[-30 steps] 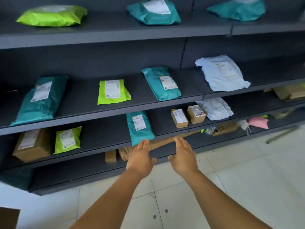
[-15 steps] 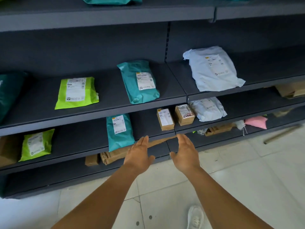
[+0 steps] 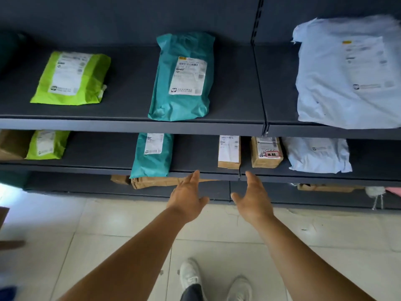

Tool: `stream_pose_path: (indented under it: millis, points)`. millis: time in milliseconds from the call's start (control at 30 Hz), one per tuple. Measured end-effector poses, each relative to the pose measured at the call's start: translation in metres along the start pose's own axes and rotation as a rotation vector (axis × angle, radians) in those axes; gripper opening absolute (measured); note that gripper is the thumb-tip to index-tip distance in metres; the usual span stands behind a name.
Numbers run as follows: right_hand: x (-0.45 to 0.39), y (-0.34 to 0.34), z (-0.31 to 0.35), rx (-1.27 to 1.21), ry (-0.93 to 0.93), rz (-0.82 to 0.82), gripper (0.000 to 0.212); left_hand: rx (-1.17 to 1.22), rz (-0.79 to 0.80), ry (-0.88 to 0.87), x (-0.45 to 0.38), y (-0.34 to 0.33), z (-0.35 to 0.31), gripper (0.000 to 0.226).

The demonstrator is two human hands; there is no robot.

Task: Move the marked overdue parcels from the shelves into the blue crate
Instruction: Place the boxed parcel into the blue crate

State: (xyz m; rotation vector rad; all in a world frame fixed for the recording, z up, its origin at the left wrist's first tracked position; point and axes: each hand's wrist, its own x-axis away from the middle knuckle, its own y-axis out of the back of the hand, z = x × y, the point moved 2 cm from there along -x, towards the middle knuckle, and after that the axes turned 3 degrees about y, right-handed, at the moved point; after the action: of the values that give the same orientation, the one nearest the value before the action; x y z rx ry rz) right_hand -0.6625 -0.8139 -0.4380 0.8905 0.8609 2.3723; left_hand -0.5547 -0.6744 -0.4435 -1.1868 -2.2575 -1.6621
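Down by the floor, white shoes (image 3: pixel 217 279) planted on pale tiles, squared up to the shelving. Just above, left hand (image 3: pixel 187 197) and right hand (image 3: pixel 252 198) stretched forward side by side, palms turned inward, fingers spread wide, each grip empty, nothing touched yet. Framing a gap between them, probably sized for a two-handed lift off the lower shelf (image 3: pixel 195 173). Just past the fingertips, two small cardboard boxes: plain-labelled box (image 3: pixel 229 152) and, beside it, red-tagged box (image 3: pixel 266 153), likely the overdue mark, so likely the target. Left of those, teal mailer (image 3: pixel 152 155) overhanging the shelf edge; right, pale blue mailer (image 3: pixel 316 155) lying flat. Further up, on the middle shelf (image 3: pixel 130 124), green mailer (image 3: pixel 72 79), tall teal mailer (image 3: pixel 182 79) and big pale mailer (image 3: pixel 347 72), labels up for reading. No blue crate in view.
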Motion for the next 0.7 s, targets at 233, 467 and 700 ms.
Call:
stream_pose_path:
  millis: [233,467,700]
  points:
    - [-0.062,-0.023,-0.022,-0.011,-0.028,-0.002,0.075,0.025,0.028,-0.031,-0.081,-0.031,-0.002,0.084]
    - [-0.124,-0.030,-0.037,0.099,0.039,0.034,0.079,-0.011,0.060,-0.084,-0.141,-0.058,-0.008,0.083]
    - [-0.168,-0.049,-0.056,0.153,0.079,0.107,0.083,0.098,0.027,-0.133,-0.184,-0.078,-0.018,0.075]
